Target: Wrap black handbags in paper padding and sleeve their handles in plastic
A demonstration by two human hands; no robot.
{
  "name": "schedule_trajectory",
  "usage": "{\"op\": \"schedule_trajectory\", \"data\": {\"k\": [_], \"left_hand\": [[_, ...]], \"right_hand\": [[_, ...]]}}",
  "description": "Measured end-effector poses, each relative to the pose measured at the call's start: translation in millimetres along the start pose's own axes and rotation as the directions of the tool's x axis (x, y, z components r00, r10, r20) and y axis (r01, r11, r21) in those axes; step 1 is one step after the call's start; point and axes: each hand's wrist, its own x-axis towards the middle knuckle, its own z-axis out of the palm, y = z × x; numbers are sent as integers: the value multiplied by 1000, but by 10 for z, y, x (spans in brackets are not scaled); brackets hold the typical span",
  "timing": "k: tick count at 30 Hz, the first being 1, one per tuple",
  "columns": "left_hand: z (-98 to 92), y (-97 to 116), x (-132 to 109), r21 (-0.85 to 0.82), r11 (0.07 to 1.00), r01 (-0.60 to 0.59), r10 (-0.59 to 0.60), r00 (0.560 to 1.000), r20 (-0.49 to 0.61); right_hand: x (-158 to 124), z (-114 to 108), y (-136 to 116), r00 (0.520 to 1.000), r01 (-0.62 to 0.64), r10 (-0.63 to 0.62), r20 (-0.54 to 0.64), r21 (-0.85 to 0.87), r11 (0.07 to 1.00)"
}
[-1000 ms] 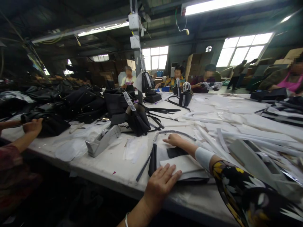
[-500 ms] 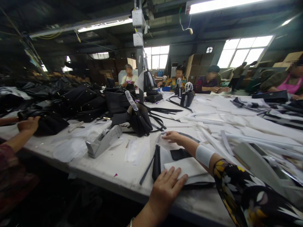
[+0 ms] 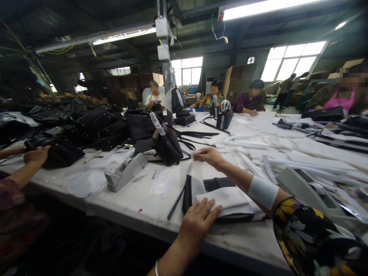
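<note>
In front of me on the table lies a black handbag (image 3: pixel 187 195), partly covered by a folded white sheet (image 3: pixel 227 199). My left hand (image 3: pixel 198 218) rests flat on the near edge of that sheet, fingers spread. Beyond the bag, my right hand (image 3: pixel 211 157) pinches the top of a thin translucent sheet (image 3: pixel 197 168), which hangs down toward the bag. A dark strap (image 3: pixel 176 202) trails off the bag's left side. White cuff-like wrapping (image 3: pixel 263 191) covers part of my right forearm.
A grey tape dispenser (image 3: pixel 126 172) stands left of the bag, another (image 3: pixel 304 191) to the right. A black bag with a wrapped handle (image 3: pixel 166 145) sits farther back. A co-worker's hand (image 3: pixel 37 155) touches black bags at left. White sheets (image 3: pixel 316 153) cover the right side.
My right hand has lifted slightly and pulled the translucent sheet up from the bag. My left hand stays flat on the folded white sheet. The view has shifted a little.
</note>
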Motion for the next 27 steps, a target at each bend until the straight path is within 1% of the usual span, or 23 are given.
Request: {"op": "schedule_trajectory", "data": {"k": [4, 8, 10, 12, 15, 17, 20, 22, 25, 27], "left_hand": [[-7, -5, 13, -23, 1000, 1, -1, 1000, -4], [-13, 1, 11, -27, 1000, 8, -8, 1000, -4], [-7, 13, 8, -49, 998, 25, -25, 1000, 9], [11, 25, 4, -83, 995, 51, -51, 999, 8], [43, 34, 2, -104, 990, 98, -101, 995, -23], [38, 28, 8, -114, 988, 103, -109, 993, -49], [-27, 7, 35, -197, 979, 58, -81, 991, -107], [-79, -9, 55, -240, 970, 35, -72, 987, -145], [-114, -18, 55, -252, 966, 47, -86, 986, -144], [-103, -8, 26, -258, 963, 80, -116, 985, -130]], "right_hand": [[-496, 29, -129, 991, 112, -109, 73, -48, 993], [-1020, 66, -196, 952, 294, -268, 146, -195, 936], [-1225, 81, -177, 934, 353, -321, 159, -255, 900], [-1403, 106, -120, 911, 409, -367, 190, -279, 869], [-1641, 169, 10, 856, 503, -444, 265, -231, 833], [-1771, 210, 105, 827, 550, -500, 257, -184, 815], [-1895, 238, 229, 797, 602, -576, 183, -158, 783], [-1934, 232, 294, 776, 630, -611, 155, -146, 763], [-1967, 207, 374, 737, 676, -661, 143, -120, 728], [-1995, 194, 428, 730, 683, -672, 124, -112, 721]]}}
